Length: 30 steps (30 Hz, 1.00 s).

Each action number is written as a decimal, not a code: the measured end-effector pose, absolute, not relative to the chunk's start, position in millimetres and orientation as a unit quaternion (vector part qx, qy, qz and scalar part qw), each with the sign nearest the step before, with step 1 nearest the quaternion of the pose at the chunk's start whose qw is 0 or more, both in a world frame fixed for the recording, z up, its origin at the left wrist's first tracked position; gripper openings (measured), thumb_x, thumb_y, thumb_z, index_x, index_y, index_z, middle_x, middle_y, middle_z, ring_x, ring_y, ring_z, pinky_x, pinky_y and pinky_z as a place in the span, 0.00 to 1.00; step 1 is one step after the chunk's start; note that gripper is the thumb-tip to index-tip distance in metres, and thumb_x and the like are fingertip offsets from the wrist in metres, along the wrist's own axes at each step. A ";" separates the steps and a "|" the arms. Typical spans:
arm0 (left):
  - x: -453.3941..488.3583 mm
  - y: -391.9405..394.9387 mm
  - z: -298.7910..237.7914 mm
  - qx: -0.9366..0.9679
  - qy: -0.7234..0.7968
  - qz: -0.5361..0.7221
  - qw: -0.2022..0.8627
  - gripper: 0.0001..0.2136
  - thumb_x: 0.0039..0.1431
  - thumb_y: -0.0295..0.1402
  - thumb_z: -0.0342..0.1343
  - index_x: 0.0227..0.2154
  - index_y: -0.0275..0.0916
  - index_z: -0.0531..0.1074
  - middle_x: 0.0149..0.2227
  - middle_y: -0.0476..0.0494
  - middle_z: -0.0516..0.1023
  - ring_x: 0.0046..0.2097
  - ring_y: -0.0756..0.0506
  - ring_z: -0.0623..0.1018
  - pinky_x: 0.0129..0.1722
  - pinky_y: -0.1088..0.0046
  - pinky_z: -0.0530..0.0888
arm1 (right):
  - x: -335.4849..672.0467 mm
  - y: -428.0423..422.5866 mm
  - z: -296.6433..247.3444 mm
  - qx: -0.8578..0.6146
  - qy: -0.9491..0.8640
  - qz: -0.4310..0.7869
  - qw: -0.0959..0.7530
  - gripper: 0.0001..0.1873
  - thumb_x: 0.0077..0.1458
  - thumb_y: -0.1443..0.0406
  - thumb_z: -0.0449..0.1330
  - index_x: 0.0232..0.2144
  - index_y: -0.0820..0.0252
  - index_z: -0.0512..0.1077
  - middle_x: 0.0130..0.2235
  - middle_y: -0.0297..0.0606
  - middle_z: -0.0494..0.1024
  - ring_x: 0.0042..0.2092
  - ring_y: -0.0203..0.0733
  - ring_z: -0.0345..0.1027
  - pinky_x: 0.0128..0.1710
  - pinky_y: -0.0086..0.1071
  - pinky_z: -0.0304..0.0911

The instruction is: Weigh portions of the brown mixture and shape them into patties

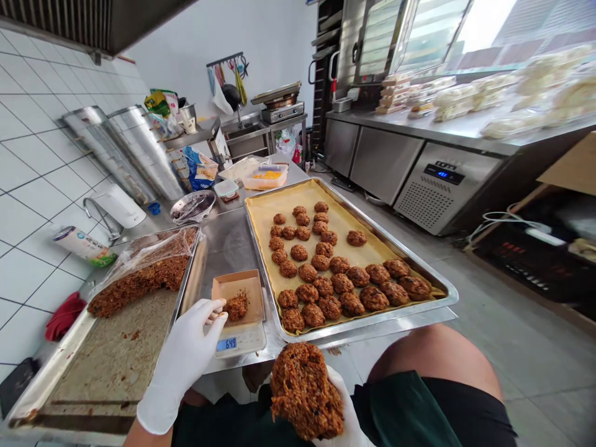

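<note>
My right fingers point(347, 416) clench a crumbly lump point(305, 391); left fingers point(214, 318) pinch closed beside a paper tray point(254, 298) on a digital scale point(246, 340).

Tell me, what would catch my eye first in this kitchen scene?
Your eye would likely land on the rows of round brown patties on a paper-lined steel tray at centre. At the bottom, a white-gloved right hand holds a big crumbly lump, while the gloved left hand reaches over a digital scale.
</note>
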<state>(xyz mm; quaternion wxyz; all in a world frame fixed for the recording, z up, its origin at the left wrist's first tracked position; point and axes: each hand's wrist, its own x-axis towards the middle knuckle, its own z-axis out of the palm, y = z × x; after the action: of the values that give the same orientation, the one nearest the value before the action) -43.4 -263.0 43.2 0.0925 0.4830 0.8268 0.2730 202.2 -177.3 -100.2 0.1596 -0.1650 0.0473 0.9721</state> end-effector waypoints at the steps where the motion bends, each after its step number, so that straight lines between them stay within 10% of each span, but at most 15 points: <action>1: -37.1 -262.4 45.2 0.487 0.823 0.275 0.094 0.11 0.67 0.37 0.50 0.44 0.45 0.77 0.47 0.44 0.81 0.49 0.41 0.80 0.50 0.64 0.75 | 202.3 -177.0 -99.6 -0.165 0.045 0.972 0.160 0.21 0.50 0.55 0.67 0.41 0.65 0.81 0.46 0.46 0.86 0.48 0.50 0.79 0.55 0.43 0.68; 20: -62.9 -205.0 -9.1 0.500 0.804 0.275 0.165 0.19 0.51 0.28 0.62 0.47 0.42 0.78 0.49 0.39 0.79 0.53 0.38 0.77 0.58 0.60 0.68 | 201.9 -178.8 -98.9 -0.169 0.041 0.970 0.169 0.20 0.52 0.56 0.66 0.43 0.64 0.81 0.47 0.46 0.85 0.50 0.52 0.78 0.60 0.48 0.64; 25: -86.1 -195.0 6.1 0.426 0.771 0.380 0.283 0.09 0.51 0.31 0.60 0.35 0.39 0.80 0.39 0.41 0.83 0.42 0.42 0.79 0.45 0.65 0.73 | 203.7 -177.5 -91.0 -0.154 0.034 0.973 0.170 0.21 0.53 0.54 0.65 0.43 0.65 0.81 0.46 0.48 0.85 0.50 0.53 0.79 0.57 0.46 0.68; 30: -87.1 -203.1 17.4 0.302 0.673 0.549 0.393 0.19 0.60 0.46 0.54 0.42 0.34 0.77 0.37 0.38 0.82 0.27 0.49 0.75 0.21 0.76 0.64 | 209.8 -178.4 -107.3 -0.192 0.071 0.959 0.195 0.19 0.48 0.57 0.71 0.40 0.62 0.81 0.43 0.45 0.87 0.46 0.52 0.80 0.59 0.47 0.65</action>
<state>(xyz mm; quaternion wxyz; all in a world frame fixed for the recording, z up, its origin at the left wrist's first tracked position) -87.1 -203.1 17.4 0.3926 0.3023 0.6727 0.5495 209.8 -178.4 -107.3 0.1952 -0.1924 0.0712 0.9591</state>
